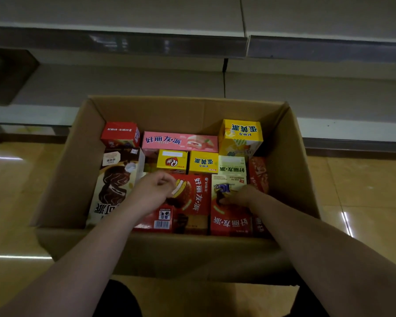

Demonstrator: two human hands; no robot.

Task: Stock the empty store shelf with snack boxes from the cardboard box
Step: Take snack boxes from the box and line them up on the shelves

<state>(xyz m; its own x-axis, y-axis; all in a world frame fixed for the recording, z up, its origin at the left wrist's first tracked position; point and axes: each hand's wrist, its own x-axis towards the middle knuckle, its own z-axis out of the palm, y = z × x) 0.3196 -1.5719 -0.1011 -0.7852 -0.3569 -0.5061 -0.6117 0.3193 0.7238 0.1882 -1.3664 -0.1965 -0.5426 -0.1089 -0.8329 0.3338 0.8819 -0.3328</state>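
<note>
Down in the box: we have both hands among the snack packs.
Cardboard box [290, 161]: it stands open on the shiny floor [16, 202], right in front of the shelf.
Left hand [150, 193]: our fingers are curled over the near-left corner of the big red box [192, 202]; they touch its top face, but we cannot tell whether they actually grip it.
Right hand [241, 196]: our fingers are bent down onto the top of the second red box [230, 216], near its pale upper end; whether they pinch it or only rest there we cannot tell.
Between our fingers: the printed face of the big red box, showing a chocolate pie.
Left of our left fingers: a tall brown-and-cream box [114, 181], lying tilted against the side wall.
Just beyond our fingertips: two small yellow boxes [172, 161] side by side and a pale green box [232, 165].
Further beyond: a long pink box [178, 141], a small red box [120, 133] at its left, and a yellow box [240, 137] standing higher at its right.
Right of our right fingers: an orange-red box [257, 173] against the wall.
Shelf [124, 85]: its bare grey boards run across above the box, well beyond our fingers.
</note>
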